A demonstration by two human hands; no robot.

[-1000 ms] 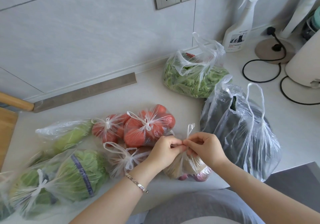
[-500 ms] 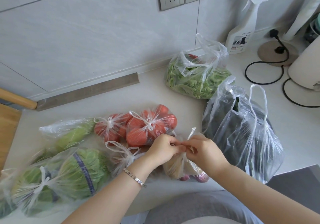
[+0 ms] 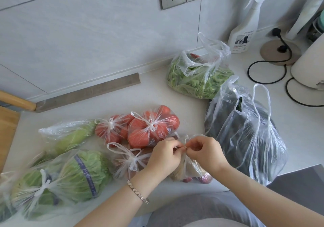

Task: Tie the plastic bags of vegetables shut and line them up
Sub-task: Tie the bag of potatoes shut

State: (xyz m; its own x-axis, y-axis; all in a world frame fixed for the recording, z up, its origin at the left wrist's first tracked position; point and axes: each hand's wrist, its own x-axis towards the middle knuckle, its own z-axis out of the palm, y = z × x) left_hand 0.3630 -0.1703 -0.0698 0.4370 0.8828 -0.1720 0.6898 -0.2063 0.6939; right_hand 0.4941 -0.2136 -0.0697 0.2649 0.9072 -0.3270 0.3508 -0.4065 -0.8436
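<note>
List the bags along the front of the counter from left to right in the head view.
Lettuce bag → small knotted bag → bag being tied by the left hand and right hand → large untied dark-greens bag.

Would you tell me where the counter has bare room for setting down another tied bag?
Free: the strip between the metal bar and the tomato bags, reaching the greens bag. Crowded: the near edge, from cabbage bags to dark bag.

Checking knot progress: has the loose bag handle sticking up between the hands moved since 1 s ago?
Yes. It stood upright above the hands, beside the dark bag; now it is pulled down into the pinch between left hand and right hand.
</note>
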